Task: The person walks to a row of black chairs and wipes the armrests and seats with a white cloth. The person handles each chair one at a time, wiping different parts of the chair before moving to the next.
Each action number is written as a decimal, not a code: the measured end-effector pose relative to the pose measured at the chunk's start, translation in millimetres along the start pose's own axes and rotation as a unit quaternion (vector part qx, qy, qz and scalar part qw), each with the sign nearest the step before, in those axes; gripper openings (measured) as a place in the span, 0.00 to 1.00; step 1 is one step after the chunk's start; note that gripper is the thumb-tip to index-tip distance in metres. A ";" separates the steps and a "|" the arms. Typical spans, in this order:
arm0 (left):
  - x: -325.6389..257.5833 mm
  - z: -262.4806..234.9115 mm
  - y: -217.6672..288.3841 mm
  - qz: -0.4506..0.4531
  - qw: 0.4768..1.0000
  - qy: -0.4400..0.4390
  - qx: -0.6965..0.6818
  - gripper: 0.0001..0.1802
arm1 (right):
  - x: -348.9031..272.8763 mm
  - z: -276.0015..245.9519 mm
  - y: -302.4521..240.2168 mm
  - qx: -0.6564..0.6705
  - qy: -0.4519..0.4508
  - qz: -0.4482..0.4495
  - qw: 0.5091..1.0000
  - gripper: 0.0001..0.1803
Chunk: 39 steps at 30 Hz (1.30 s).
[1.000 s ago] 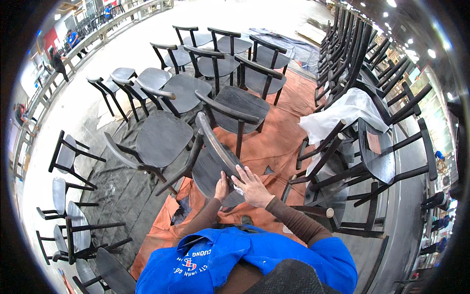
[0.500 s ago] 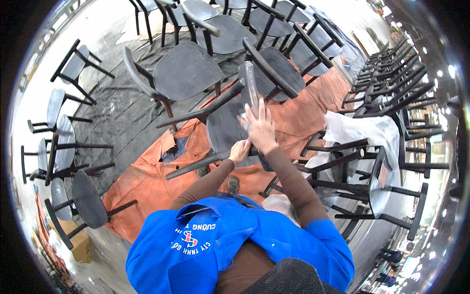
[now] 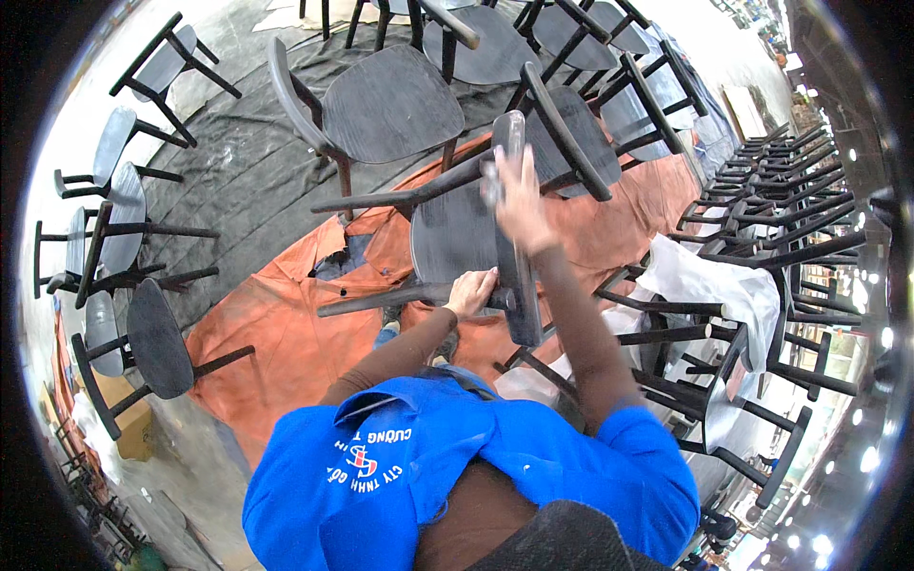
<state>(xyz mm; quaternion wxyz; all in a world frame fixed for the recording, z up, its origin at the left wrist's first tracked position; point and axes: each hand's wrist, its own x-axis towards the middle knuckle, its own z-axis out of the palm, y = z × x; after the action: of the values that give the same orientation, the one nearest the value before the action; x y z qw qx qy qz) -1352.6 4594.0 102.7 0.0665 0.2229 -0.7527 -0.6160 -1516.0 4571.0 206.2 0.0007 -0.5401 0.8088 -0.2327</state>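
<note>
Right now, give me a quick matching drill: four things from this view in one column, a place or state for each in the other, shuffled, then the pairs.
Things:
1. left hand
2. right hand
3. orange sheet
4. white plastic

Places or states:
A. draped over chairs at the right
B. spread on the floor under the held chair
C. high on the chair back
D. low on the chair, by the seat edge

Pairs: 1-D, 2-C, 3-B, 4-A
</note>
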 end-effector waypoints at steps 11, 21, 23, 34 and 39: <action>121.6 -12.3 86.2 -0.061 0.923 0.072 -0.373 0.28 | -327.9 -79.8 -42.3 0.204 -0.081 0.179 0.959 0.27; 43.7 -20.0 92.8 -0.106 0.964 0.073 -0.234 0.37 | -361.6 -63.7 26.0 0.575 0.155 0.414 0.688 0.19; 9.9 -18.6 90.4 -0.124 0.963 0.094 -0.221 0.39 | -333.6 -56.8 37.2 0.679 0.155 0.394 0.600 0.20; -159.3 -5.5 90.0 -0.117 0.982 0.099 -0.109 0.66 | -192.9 -15.3 -18.0 0.850 -0.077 0.295 0.430 0.26; -226.6 -13.3 60.0 -0.110 0.988 0.073 -0.074 0.64 | -184.2 15.1 -84.6 0.935 -0.188 0.127 0.271 0.35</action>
<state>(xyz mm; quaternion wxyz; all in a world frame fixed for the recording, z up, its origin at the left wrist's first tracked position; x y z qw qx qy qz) -1160.8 4685.2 202.6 0.0693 0.3434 -0.6689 -0.6556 -1361.5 4700.3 178.6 0.6869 -0.0864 0.0703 -0.7181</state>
